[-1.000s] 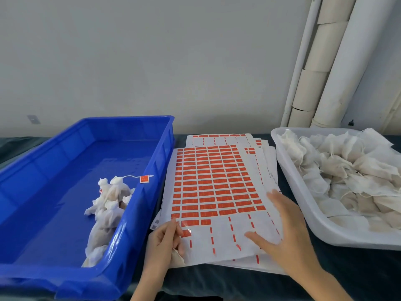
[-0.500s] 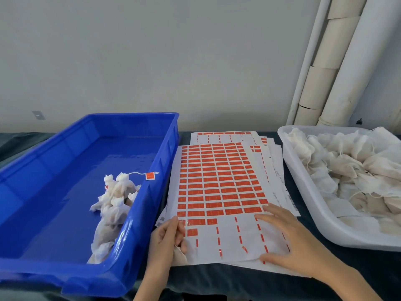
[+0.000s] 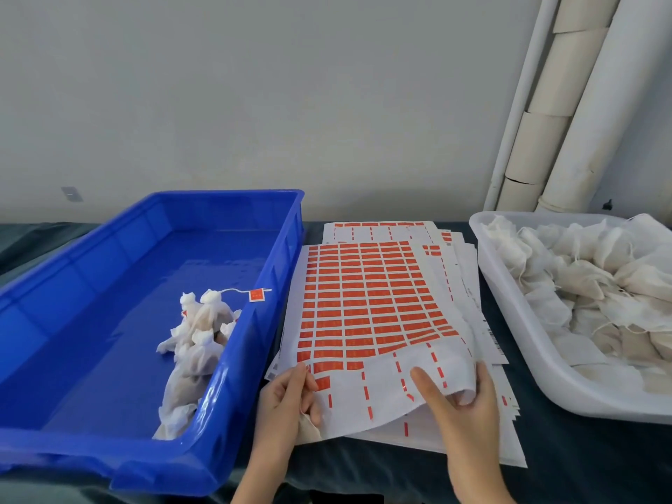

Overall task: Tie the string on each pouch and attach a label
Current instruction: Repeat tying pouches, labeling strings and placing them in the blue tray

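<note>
You were at the label step, low in the frame: right hand (image 3: 462,405) pinched the label sheet (image 3: 363,303), left hand (image 3: 287,405) gripped a pouch (image 3: 309,429), so you needed to peel one next

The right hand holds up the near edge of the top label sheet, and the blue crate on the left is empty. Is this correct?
Not quite. In the head view the blue crate holds white pouches, one with an orange label. The right hand does hold the top label sheet up.

Left hand (image 3: 287,398) bare, wrist and forearm uncovered; right hand (image 3: 462,412) bare, forearm uncovered to frame edge.
</note>
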Action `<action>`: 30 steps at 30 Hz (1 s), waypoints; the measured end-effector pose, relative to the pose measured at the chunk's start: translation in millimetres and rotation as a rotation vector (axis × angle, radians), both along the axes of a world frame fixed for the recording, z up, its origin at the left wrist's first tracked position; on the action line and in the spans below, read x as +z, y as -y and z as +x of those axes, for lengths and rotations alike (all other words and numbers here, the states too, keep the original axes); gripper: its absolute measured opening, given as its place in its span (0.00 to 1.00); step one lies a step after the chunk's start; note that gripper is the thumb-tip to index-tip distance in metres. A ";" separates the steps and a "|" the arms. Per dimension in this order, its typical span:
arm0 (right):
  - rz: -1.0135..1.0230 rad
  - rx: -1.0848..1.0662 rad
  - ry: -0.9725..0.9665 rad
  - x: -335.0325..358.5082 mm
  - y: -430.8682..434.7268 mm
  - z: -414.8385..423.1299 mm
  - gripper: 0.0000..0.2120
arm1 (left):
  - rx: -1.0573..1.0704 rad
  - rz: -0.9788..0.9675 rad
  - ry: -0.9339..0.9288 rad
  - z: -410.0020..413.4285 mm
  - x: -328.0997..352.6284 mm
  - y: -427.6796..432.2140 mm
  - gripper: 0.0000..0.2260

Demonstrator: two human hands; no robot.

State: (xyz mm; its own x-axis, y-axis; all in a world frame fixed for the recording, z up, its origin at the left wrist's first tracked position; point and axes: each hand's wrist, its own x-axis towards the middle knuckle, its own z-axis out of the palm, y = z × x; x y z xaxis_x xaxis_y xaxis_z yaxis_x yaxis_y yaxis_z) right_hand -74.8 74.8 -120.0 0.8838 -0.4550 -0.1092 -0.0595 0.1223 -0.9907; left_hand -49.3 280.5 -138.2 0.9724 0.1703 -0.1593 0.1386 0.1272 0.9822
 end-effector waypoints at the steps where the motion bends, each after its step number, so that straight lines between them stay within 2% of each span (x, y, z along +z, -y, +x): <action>1: 0.106 0.016 0.024 0.7 -6.1 -0.3 0.39 | -0.005 0.003 0.014 -1.2 1.4 0.4 0.17; 3: 0.260 0.087 0.053 1.3 -20.1 -0.2 0.31 | -0.001 0.006 0.021 -2.7 3.4 1.2 0.17; 4: 0.314 0.128 0.061 1.2 -27.8 0.9 0.31 | 0.001 0.004 0.020 -2.8 3.6 1.5 0.17; 6: 0.334 0.232 0.047 -1.5 -43.7 3.8 0.36 | 0.004 0.000 0.021 -3.2 4.8 1.8 0.17; 8: 0.240 0.321 -0.029 -5.0 -58.7 7.0 0.37 | 0.006 -0.011 0.036 -4.9 6.8 1.6 0.17; 11: -0.066 0.454 -0.160 -15.7 -76.3 11.5 0.23 | -0.014 -0.082 0.095 -9.7 8.4 0.2 0.16; 13: -0.136 0.454 -0.187 -24.7 -81.9 14.9 0.20 | -0.020 -0.058 0.119 -13.1 8.6 -0.2 0.15; 15: -0.074 0.404 -0.214 -24.8 -84.9 13.3 0.20 | 0.007 0.015 0.121 -14.8 7.5 0.0 0.11; 17: -0.010 0.380 -0.204 -22.3 -84.5 12.5 0.20 | 0.065 0.146 0.135 -15.4 6.3 -0.2 0.01; 21: 0.331 0.398 -0.097 -17.5 -75.2 11.0 0.30 | 0.039 0.427 0.221 -19.0 6.9 -1.0 0.08; 24: 0.538 0.408 -0.094 -18.1 -69.7 11.2 0.30 | -0.008 0.558 0.250 -19.6 14.5 -2.4 0.09; 30: 0.640 0.438 -0.072 -15.9 -62.7 7.5 0.29 | -0.113 0.714 0.408 -15.3 32.2 -3.8 0.09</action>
State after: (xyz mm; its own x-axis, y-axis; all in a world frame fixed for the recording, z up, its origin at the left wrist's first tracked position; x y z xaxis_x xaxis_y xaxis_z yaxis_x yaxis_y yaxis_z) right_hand -67.3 137.5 -135.9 0.9491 0.1053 -0.2968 -0.2960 0.6197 -0.7268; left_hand -64.6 284.2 -106.0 0.9476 -0.0056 0.3193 -0.2718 -0.5392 0.7971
